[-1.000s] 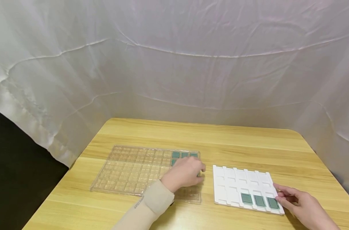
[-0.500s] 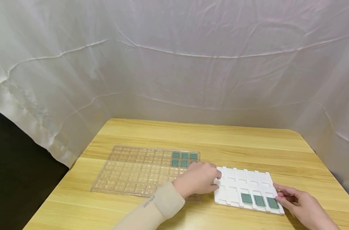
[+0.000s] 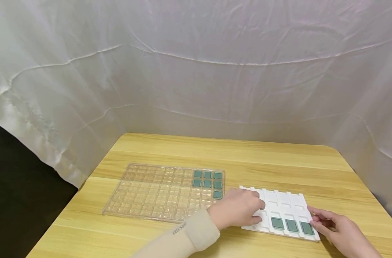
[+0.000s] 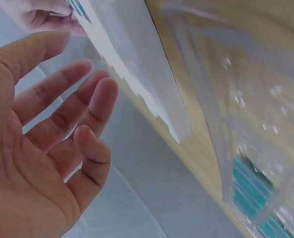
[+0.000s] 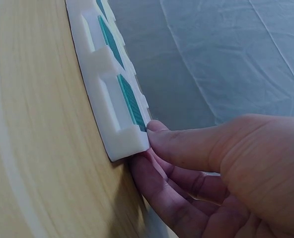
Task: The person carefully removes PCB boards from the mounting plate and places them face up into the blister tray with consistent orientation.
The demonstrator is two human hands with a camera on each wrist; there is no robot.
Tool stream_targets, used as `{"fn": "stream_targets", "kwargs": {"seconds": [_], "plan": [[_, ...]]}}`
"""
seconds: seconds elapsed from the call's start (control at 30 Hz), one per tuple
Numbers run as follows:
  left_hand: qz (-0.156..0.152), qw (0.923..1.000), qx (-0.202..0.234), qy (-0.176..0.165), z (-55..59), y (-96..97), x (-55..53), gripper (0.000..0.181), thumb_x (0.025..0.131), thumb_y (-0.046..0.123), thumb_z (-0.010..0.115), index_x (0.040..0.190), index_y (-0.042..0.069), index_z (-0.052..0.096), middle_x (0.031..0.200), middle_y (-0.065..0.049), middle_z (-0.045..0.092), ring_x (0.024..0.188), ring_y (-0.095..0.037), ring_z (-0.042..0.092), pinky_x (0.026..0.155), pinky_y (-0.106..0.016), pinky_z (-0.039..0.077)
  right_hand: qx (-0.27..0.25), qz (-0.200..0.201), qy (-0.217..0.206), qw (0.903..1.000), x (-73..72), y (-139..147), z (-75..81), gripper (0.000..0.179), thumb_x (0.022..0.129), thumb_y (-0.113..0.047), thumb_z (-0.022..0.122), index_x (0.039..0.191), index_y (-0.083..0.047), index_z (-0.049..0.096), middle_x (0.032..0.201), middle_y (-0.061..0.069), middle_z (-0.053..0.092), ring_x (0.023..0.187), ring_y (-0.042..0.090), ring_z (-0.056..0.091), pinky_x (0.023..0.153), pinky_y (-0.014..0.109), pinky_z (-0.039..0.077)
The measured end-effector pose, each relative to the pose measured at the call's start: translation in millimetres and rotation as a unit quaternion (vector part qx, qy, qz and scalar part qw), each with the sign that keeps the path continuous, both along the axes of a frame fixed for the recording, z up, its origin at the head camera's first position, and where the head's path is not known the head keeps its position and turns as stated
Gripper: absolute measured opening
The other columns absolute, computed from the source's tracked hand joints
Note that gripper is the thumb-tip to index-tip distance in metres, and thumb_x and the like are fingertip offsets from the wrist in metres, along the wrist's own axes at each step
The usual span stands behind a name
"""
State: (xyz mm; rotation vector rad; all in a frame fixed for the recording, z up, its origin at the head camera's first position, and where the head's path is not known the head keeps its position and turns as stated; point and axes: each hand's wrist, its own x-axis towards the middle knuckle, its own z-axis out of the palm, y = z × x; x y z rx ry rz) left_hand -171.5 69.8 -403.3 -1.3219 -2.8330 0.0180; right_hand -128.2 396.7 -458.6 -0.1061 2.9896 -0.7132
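Observation:
A white tray (image 3: 282, 197) with shallow pockets lies on the right half of the table. Three square green chips (image 3: 277, 223) sit in its near row, towards the right. My left hand (image 3: 239, 208) is over the tray's left end, and in the left wrist view its loosely bent fingers (image 4: 103, 99) hold nothing. With thumb on top and fingers below, my right hand (image 3: 339, 229) pinches the tray's right edge; the right wrist view shows the thumb (image 5: 182, 146) by the corner chip (image 5: 131, 101).
Left of the white tray lies a large clear plastic tray (image 3: 151, 191) with many small pockets. Several green chips (image 3: 207, 184) fill its far right corner. Pale curtains (image 3: 196, 89) surround the wooden table (image 3: 263, 157) at the back and sides.
My left hand has moved right, from above the clear tray to the left end of the white tray, uncovering more green chips. The right hand stays at the white tray's edge.

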Motion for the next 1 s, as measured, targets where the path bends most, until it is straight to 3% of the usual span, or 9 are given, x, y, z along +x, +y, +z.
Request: {"fn": "stream_targets", "kwargs": {"seconds": [0.4, 0.7, 1.0], "plan": [[-0.012, 0.9991, -0.032, 0.023, -7.8, 24.9, 9.4, 0.013, 0.097, 0.052, 0.075, 0.094, 0.04, 0.07, 0.083, 0.02, 0.054, 0.067, 0.003, 0.047, 0.051, -0.022, 0.039, -0.005, 0.004, 0.002, 1.0, 1.4, 1.8, -1.6, 0.051, 0.106, -0.028, 0.07, 0.145, 0.003, 0.063, 0.111, 0.001, 0.078, 0.083, -0.014, 0.053, 0.073, 0.019, 0.051], [-0.026, 0.9976, -0.045, 0.046, -12.1, 35.3, 11.1, 0.017, 0.096, 0.051, 0.075, 0.087, 0.039, 0.068, 0.083, 0.02, 0.055, 0.066, 0.001, 0.047, 0.05, -0.023, 0.041, 0.008, -0.003, -0.024, 0.9997, -3.0, 1.6, 1.8, 0.055, 0.107, -0.035, 0.067, 0.147, 0.002, 0.061, 0.113, 0.0, 0.077, 0.083, -0.012, 0.051, 0.074, 0.018, 0.05], [-0.022, 0.997, -0.052, 0.053, -13.7, 39.8, 13.0, 0.021, 0.096, 0.055, 0.075, 0.085, 0.039, 0.066, 0.084, 0.02, 0.055, 0.066, 0.0, 0.049, 0.05, -0.025, 0.042, 0.007, -0.002, -0.02, 0.9998, -1.8, 1.5, 1.1, 0.054, 0.106, -0.034, 0.068, 0.147, 0.002, 0.062, 0.111, -0.001, 0.077, 0.083, -0.013, 0.051, 0.074, 0.018, 0.05]]}}
